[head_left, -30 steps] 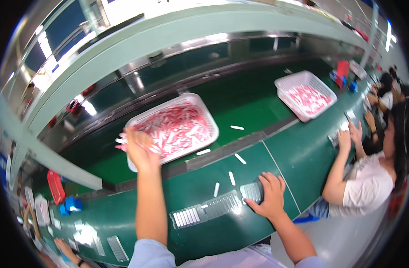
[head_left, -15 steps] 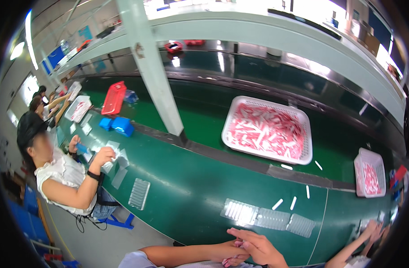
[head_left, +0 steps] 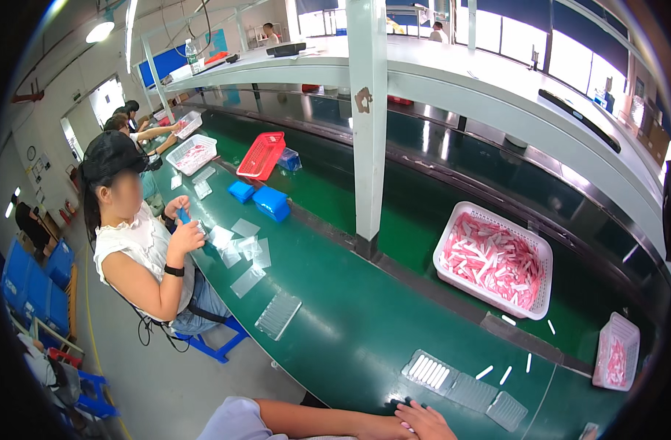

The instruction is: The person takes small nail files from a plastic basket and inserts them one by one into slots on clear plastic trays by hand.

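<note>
At the lower edge, my right hand (head_left: 426, 421) lies across my left hand (head_left: 391, 428), its fingers stretched out. A small pink sliver shows between the two. The left fingers are mostly hidden under the right hand and by the frame's edge, so what they hold cannot be made out. Just beyond my hands lies a clear plastic blister tray (head_left: 407, 372) with several white sticks (head_left: 429, 371) in its slots. Two more clear trays, one in the middle (head_left: 473, 392) and one at the right end (head_left: 506, 411), adjoin it. Loose white sticks (head_left: 506, 375) lie beyond them.
A white basket (head_left: 440, 265) heaped with pink-and-white sticks stands beyond a dark ledge, near a post (head_left: 368, 147). A smaller basket (head_left: 634, 331) is at right. At left a co-worker (head_left: 141, 249) handles something blue near clear sheets (head_left: 247, 280), blue bundles (head_left: 271, 204) and a red basket (head_left: 256, 176).
My view has swung left and up, so the table has shifted right and down. My hands sit lower in the picture, and the pink pieces at them show less. The co-worker's hands remain raised.
</note>
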Motion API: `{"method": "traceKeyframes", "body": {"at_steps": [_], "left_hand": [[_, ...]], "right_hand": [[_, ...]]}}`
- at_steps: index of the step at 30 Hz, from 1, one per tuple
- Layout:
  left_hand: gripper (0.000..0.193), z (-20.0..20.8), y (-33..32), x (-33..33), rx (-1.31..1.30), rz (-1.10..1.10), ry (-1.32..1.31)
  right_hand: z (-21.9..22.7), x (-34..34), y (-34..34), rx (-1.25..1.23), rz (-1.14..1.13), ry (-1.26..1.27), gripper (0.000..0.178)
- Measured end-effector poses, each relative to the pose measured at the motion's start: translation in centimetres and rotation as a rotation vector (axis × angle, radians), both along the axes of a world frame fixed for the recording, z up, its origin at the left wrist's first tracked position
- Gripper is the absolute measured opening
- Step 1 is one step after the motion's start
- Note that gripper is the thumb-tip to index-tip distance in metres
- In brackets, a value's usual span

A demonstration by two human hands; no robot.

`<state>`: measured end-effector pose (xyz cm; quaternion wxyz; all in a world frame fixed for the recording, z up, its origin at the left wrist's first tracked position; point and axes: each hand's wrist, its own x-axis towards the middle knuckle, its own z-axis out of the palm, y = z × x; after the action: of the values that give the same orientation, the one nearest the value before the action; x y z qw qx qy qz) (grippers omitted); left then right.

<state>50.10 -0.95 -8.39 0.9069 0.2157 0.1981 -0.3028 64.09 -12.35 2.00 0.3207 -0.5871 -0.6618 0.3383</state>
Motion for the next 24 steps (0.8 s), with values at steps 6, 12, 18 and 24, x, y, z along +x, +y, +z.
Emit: {"method": "traceKeyframes", "body": {"at_steps": [6, 12, 18, 24], "left_hand": [[0.016, 2.0, -1.0, 0.2, 0.251, -0.021, -0.230], [0.017, 4.8, 0.6, 0.1, 0.250, -0.024, -0.339], [0.011, 2.1, 0.9, -1.0, 0.195, 0.033, -0.224], [0.011, 2.0, 1.5, 0.5, 0.119, 0.045, -0.232]], "right_hand": [[-0.5, 0.2, -1.5, -0.023, -0.130, 0.347, 0.028], [-2.0, 0.5, -3.4, 0.134, -0.534, 0.283, 0.009], [-4.4, 1.0, -0.9, 0.042, -0.253, 0.442, 0.017], [-4.2, 1.7, -1.5, 0.167, -0.376, 0.338, 0.019]]}}
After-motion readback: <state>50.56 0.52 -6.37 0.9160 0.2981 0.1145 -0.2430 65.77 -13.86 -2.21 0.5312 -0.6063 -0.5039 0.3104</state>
